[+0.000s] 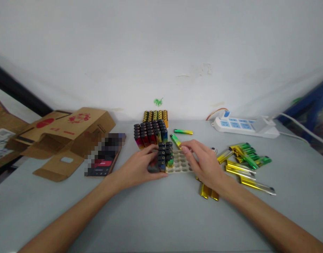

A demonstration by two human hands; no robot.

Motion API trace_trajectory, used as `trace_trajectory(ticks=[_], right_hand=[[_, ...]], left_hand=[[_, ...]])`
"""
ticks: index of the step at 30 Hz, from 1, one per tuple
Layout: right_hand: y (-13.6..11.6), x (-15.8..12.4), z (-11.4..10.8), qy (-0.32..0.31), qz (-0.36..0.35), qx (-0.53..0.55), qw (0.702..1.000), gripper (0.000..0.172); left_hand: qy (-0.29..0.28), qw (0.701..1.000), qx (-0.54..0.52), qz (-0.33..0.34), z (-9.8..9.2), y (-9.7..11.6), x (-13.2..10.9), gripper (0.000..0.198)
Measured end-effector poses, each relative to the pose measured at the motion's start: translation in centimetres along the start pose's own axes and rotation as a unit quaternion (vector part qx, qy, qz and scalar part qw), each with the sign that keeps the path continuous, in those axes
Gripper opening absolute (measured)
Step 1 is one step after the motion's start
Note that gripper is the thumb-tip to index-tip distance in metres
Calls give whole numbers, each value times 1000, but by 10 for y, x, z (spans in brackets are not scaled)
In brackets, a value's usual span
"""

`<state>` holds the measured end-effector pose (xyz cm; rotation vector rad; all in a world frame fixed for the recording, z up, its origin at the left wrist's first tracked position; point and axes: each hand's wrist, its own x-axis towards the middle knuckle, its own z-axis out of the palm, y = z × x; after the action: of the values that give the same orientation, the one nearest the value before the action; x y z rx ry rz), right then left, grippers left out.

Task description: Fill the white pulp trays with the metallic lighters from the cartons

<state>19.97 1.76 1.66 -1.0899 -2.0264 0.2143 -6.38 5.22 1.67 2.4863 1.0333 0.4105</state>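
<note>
A pale tray [180,164] with round-edged slots lies in front of me. Black-topped lighters [162,154] stand upright in rows at its left end. My left hand [140,163] wraps round that end, fingers behind and thumb along the near side, closed on the tray and its outer lighters. Over the tray's right side is my right hand [203,161], its thumb and index finger closed about the near end of a green and yellow lighter [175,140]. That lighter slants away behind the tray. A second green and yellow lighter [183,131] lies flat beyond it.
Upright lighters [150,131] stand in a block at the back, before a gold-topped group [155,116]. Loose gold and green lighters [243,161] lie on the right. A white power strip [243,126] sits behind them. Leftward are a phone [106,154] and an opened cardboard box [64,133].
</note>
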Motion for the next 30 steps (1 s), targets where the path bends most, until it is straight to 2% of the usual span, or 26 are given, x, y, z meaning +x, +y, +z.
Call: trace_trajectory(ticks=[2,5,8,10,14,19,21,23,26,28,30], right_hand=[[13,2,-3,-18,3,-26,999,31],[27,3,-4,-94,-14,-59,994,40],[33,5,-5,-158,-17,-79,984,44],[35,7,-9,-170,-7,-84,982,44],[45,10,-20,-164,20,-99,981,41],[66,6,-22,-144,66,-159,974,13],[71,5,-20,-123,72,-143,979,17],[73,4,-19,-106,61,-110,986,22],[69,4,-20,-66,64,-56,994,17],[63,5,-22,-33,114,18,993,17],[55,8,-22,-17,192,150,970,24]], left_hand=[[0,1000,8,-1,0,-1,0,45],[-1,1000,6,-2,1,0,-1,47],[-2,1000,3,1,1,0,-1,46],[-2,1000,8,0,0,1,0,46],[-8,1000,8,-5,-1,1,0,47],[-15,1000,6,-15,0,0,1,53],[-19,1000,7,-22,0,1,1,52],[-18,999,7,-28,-1,2,1,51],[-13,999,1,-34,-2,4,0,49],[-12,999,-1,-31,-2,4,-1,48],[-10,1000,5,-24,-2,4,-1,49]])
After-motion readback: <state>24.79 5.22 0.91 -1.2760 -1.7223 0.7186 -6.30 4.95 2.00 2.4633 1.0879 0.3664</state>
